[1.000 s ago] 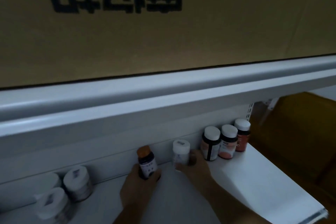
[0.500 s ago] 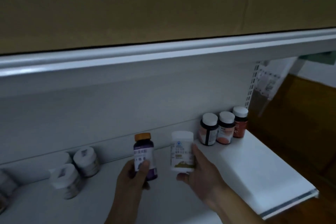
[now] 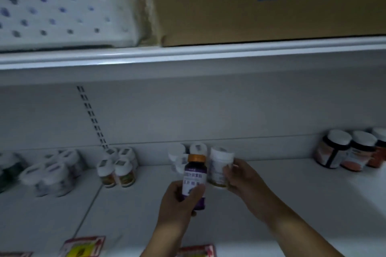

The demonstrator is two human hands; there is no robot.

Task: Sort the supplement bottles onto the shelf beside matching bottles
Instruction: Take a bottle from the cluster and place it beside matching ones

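My left hand (image 3: 177, 204) grips a purple bottle with an orange cap (image 3: 194, 179), upright above the white shelf (image 3: 292, 190). To its right, my right hand (image 3: 244, 177) holds a white bottle with a white cap (image 3: 219, 168). Just behind both bottles, a few white-capped bottles (image 3: 183, 156) stand against the back wall. A cluster of small white-capped bottles with green labels (image 3: 118, 168) stands to the left. Three dark and orange bottles with white caps (image 3: 351, 150) stand at the far right.
More white-capped bottles (image 3: 48, 173) crowd the far left of the shelf. An upper shelf edge (image 3: 188, 58) overhangs, carrying a cardboard box (image 3: 261, 6) and a perforated white panel (image 3: 62, 6). Red-and-yellow price tags (image 3: 82, 246) line the front edge.
The view has swung left, so the far-right bottles have slid toward the frame edge. Both hands still hold their bottles and have drawn closer to the white-capped group at the back.
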